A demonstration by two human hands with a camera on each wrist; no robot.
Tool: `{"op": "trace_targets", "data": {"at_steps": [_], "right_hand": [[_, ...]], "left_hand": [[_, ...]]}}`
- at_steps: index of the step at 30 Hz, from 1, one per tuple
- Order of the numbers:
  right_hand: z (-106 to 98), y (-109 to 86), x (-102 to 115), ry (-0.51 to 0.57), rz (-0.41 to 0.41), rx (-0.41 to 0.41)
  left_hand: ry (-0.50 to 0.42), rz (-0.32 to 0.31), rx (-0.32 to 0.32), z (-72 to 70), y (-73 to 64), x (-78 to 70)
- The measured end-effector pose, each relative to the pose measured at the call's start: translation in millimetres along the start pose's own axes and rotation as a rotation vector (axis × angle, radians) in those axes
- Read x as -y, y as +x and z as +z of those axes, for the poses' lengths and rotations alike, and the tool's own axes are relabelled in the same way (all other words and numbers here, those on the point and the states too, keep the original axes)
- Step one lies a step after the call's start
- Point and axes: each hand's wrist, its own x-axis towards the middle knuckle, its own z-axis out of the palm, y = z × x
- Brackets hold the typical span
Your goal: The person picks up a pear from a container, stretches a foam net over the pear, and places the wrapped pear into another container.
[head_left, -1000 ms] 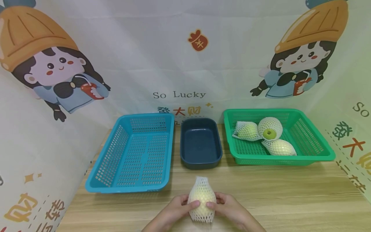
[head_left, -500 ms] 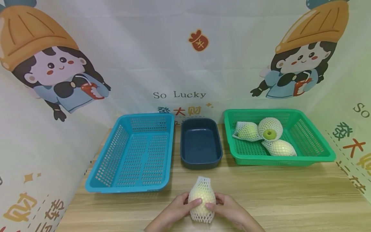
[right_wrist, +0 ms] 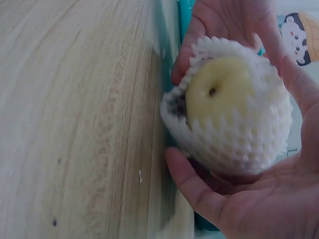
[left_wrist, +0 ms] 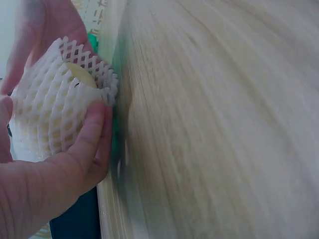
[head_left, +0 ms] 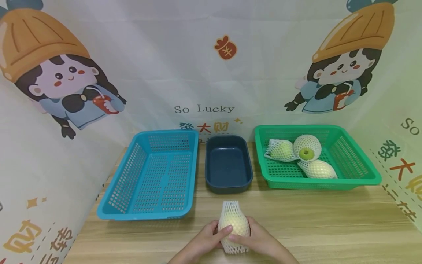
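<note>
Near the front of the table, a pale yellow fruit [head_left: 234,229] in a white foam net is held between both hands. My left hand [head_left: 208,239] grips its left side, thumb across the front. On the other side, my right hand [head_left: 260,239] grips it, and the two thumbs lie close together. The net's narrow end points away from me. In the right wrist view, bare yellow skin with a small dark dimple [right_wrist: 213,92] shows through the net's open end. The left wrist view shows fingertips [left_wrist: 92,119] on the net. Fingers behind the fruit are partly hidden.
A blue basket [head_left: 103,211] stands at the left and a dark blue tub [head_left: 229,189] in the middle. At the right, a green basket [head_left: 349,180] holds three fruits in foam nets [head_left: 307,146]. A printed cloth [head_left: 148,66] hangs behind the wooden table [head_left: 329,227].
The netted fruit has shifted slightly to the right and turned a little in the hands. The left thumb has slid further across it. The baskets and tub have stayed in place.
</note>
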Motion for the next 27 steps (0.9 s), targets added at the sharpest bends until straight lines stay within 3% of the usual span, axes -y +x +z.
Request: {"op": "trace_targets", "data": {"at_steps": [4,9,15,20,27], "right_hand": [[3.6,1.3,3.2,-0.007,-0.045,-0.043],[1.2,0.0,8.4,-0.05,-0.035,-0.08],[-9.7,-2.3,16.8,-0.097,-0.014,-0.058],[-18.0,-4.1,25.6,-0.162,-0.018,-0.056],[-38.3,-1.9,37.5,-0.218,-0.094,-0.026]], "left_hand": [[-0.024,0.016,0.021,4.7,0.6,-0.6],[-0.057,0.036,0.045,6.0,-0.1,-2.4],[-0.026,0.062,0.076,3.4,-3.5,-4.5],[0.11,0.109,0.05,-0.8,-8.2,-10.2],[0.45,0.264,-0.015,-10.1,-14.6,-21.3]]}}
